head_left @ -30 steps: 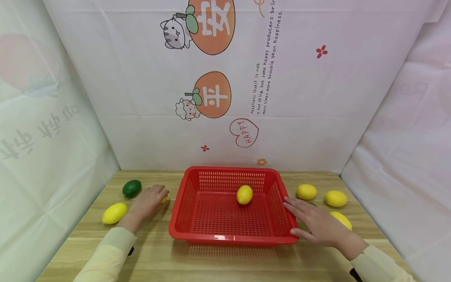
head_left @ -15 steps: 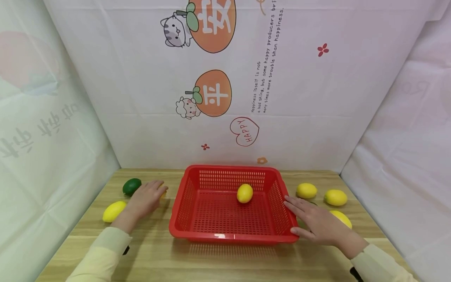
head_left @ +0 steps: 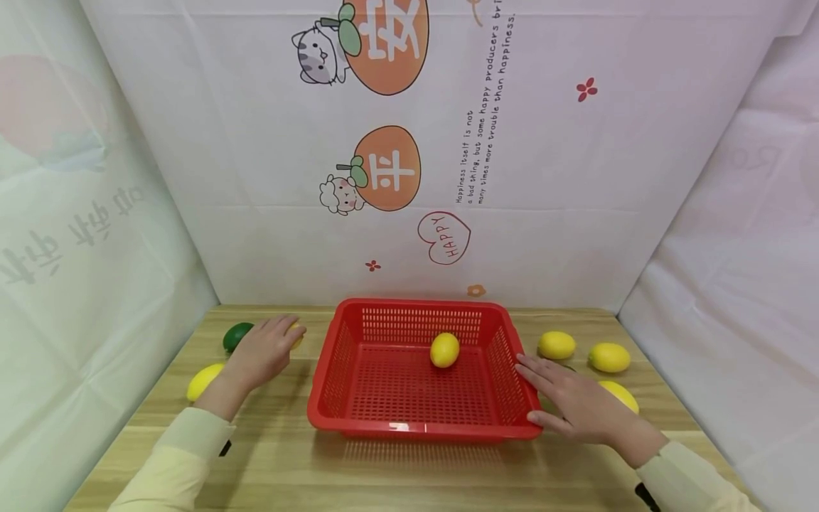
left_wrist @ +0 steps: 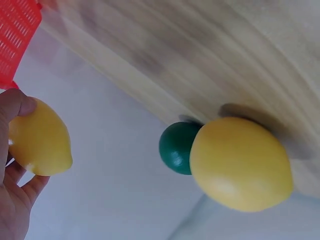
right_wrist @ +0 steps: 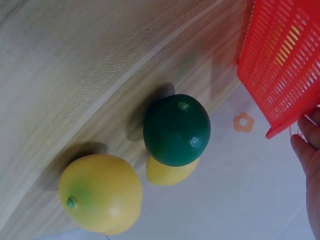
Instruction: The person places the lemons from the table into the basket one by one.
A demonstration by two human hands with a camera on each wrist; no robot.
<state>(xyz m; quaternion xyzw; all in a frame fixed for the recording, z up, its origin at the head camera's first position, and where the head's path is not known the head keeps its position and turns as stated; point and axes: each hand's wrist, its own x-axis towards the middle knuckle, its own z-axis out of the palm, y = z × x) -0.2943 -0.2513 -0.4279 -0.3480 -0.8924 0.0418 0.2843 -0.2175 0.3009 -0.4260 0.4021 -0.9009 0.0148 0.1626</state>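
Observation:
My left hand (head_left: 261, 353) grips a lemon (left_wrist: 44, 140) between thumb and fingers, left of the red plastic basket (head_left: 422, 429). In the head view only a sliver of that lemon shows past the fingers; the left wrist view shows it raised off the table. My right hand (head_left: 572, 402) rests on the basket's right rim with its fingers straight. Inside the basket, toward the back right, lies another lemon (head_left: 444, 350). Below my right hand a dark green lime-like fruit (right_wrist: 176, 131) sits on the table, mostly hidden in the head view.
Left of the basket are a dark green fruit (head_left: 236, 337) and a lemon (head_left: 204, 381), partly behind my left hand and wrist. On the right lie three lemons, one at the back (head_left: 557, 345). White printed cloth walls (head_left: 544, 249) close in the wooden table.
My left hand has risen with the lemon and shifted slightly back and to the left. My right hand stays on the basket rim.

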